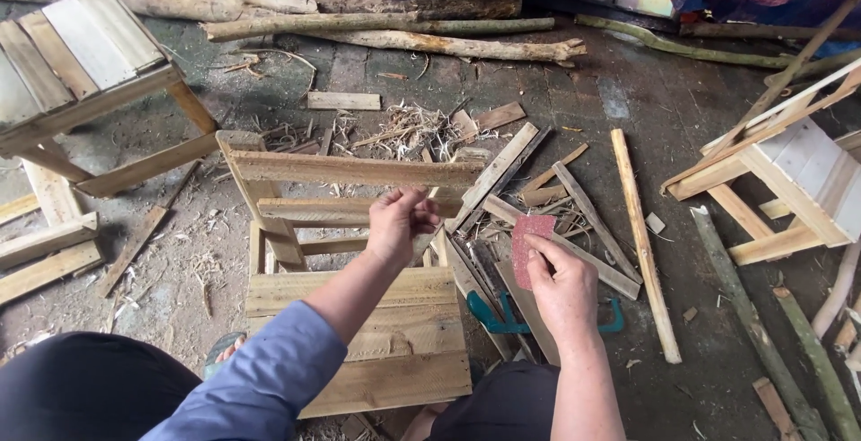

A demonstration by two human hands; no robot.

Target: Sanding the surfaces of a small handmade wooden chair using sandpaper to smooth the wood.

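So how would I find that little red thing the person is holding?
Start at the unfinished wooden chair lying on the floor in front of the person. Just to its right, the right hand pinches a small sheet of sandpaper above the scattered slats. It is the only dull red, flat rectangle among all the pale wood.
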